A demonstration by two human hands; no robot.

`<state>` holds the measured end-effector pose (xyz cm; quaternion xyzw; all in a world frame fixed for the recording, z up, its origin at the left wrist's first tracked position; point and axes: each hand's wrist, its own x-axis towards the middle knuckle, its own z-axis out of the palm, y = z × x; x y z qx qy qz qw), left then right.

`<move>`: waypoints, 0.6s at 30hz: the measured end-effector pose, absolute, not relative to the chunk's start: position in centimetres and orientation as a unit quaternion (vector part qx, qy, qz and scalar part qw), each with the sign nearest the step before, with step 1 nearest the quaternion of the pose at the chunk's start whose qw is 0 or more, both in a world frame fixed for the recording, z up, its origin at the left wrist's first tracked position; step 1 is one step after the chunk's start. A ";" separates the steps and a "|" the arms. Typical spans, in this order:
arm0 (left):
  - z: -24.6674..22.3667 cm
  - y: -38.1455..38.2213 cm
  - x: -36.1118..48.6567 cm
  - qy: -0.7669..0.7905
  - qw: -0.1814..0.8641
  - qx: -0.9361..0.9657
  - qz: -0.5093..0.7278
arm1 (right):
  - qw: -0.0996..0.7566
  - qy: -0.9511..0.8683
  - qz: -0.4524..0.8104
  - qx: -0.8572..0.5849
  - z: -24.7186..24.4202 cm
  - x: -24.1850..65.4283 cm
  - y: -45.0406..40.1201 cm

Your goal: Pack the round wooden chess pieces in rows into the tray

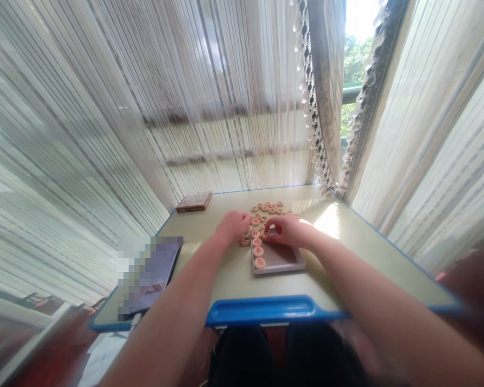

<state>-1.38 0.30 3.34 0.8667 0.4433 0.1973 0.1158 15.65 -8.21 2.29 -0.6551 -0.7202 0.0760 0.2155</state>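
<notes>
A shallow open box [282, 269] lies on the table with a column of round Chinese chess pieces [258, 251] with red characters along its left side. My right hand [284, 228] is over the box's far edge, thumb and fingers pinched on a chess piece [265, 234] beside the top of that column. Just left of the box, my left hand [236, 223] has its fingers curled near loose pieces; what they hold, if anything, is hidden. One dark-marked piece [246, 239] lies below it, against the box. More loose pieces [268, 207] are scattered beyond both hands.
The pale table [371, 263] has a blue rim and a blue front tray [262, 310]. A tablet-like device [161, 277], partly pixelated, lies at the left with a cable. A brown box [194, 201] sits at the far left corner. String curtains [234, 86] hang behind.
</notes>
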 end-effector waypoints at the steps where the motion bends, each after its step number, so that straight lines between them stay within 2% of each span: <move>1: 3.4 0.3 -1.4 0.440 0.111 0.869 0.195 | 0.216 -0.721 0.073 -0.655 2.3 15.7 -8.2; 18: 3.0 0.7 -1.5 0.445 0.106 0.873 0.171 | 0.138 -0.744 0.039 -0.652 1.8 15.9 -7.8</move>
